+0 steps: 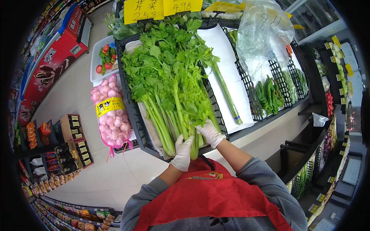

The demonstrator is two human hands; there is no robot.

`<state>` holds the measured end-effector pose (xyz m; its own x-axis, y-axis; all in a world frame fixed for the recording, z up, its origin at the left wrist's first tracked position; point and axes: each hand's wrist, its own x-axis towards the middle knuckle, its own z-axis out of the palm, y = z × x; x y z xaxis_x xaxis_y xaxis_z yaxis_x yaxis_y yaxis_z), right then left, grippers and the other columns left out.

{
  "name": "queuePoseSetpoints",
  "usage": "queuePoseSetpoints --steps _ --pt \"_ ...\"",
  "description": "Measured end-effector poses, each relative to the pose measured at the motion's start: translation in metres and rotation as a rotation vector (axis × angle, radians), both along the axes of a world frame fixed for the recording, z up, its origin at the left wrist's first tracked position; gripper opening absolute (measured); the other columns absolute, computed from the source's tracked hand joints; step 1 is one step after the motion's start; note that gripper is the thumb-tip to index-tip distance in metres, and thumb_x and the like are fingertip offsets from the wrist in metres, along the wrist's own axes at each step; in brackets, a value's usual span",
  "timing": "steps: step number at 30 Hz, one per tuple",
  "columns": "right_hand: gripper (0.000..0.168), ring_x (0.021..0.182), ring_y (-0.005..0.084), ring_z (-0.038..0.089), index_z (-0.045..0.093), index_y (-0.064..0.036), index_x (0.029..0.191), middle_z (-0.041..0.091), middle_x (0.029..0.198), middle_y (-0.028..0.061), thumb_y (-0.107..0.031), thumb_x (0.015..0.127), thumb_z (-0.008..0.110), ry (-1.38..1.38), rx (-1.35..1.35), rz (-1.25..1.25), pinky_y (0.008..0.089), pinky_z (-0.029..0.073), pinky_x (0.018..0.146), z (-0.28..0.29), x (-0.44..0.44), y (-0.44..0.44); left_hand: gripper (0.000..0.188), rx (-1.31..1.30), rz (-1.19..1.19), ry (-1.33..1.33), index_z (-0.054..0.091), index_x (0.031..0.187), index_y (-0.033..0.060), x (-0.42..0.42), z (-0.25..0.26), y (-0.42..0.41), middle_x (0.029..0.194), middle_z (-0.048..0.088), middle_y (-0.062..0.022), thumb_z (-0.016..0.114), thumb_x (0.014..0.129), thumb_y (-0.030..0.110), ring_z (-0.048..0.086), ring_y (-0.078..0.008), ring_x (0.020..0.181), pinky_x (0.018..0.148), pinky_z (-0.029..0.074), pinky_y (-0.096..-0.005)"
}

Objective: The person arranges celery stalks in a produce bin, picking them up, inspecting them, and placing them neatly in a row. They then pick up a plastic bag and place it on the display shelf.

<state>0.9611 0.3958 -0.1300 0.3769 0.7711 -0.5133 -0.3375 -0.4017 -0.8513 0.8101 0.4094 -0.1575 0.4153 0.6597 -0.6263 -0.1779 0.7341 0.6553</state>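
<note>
My left hand [182, 154], in a thin white glove, grips the base of a celery bunch [194, 148] at the near edge of a black crate [146, 141]. Beside it my right hand [210, 133], gloved too, closes around the upper stalks on the right; leaves hide some of its fingertips. More celery stalks [160, 127] lie to the left with their cut ends towards me. Their leaves [170, 60] fill the crate's far half. A beige cloth [149, 124] shows beneath the stalks.
Left of the crate lies a pink net bag of garlic [111, 115], with a white tub [96, 62] of tomatoes and peppers behind. Rightward are a long green bundle [227, 91] on white paper, green peppers [270, 96] and a hanging plastic bag [261, 37]. Yellow price signs [143, 11] stand behind.
</note>
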Motion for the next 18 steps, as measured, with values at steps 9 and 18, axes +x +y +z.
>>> queuePoseSetpoints --steps 9,18 --pt "0.019 0.061 0.0053 0.045 0.065 -0.005 0.105 0.057 0.078 -0.0059 -0.017 0.09 0.07 0.191 0.045 -0.17 0.0221 0.036 0.055 0.005 0.008 -0.014 0.023 -0.015 -0.024 0.066 0.062 0.116 0.0027 0.0 -0.023 0.006 0.11 0.064 -0.0046 0.062 0.094 0.012 0.059 -0.0123 0.099 0.089 0.047 -0.0247" --pt "0.016 0.056 0.0041 0.041 0.064 -0.005 0.104 0.051 0.072 -0.0069 -0.017 0.093 0.066 0.315 0.02 -0.16 0.0211 0.033 0.051 0.007 0.022 -0.019 0.024 0.262 -0.157 -0.046 0.062 0.116 0.002 0.063 -0.033 0.097 0.118 0.062 -0.0074 0.049 0.097 0.007 0.058 -0.0186 0.107 0.097 0.045 -0.0296"
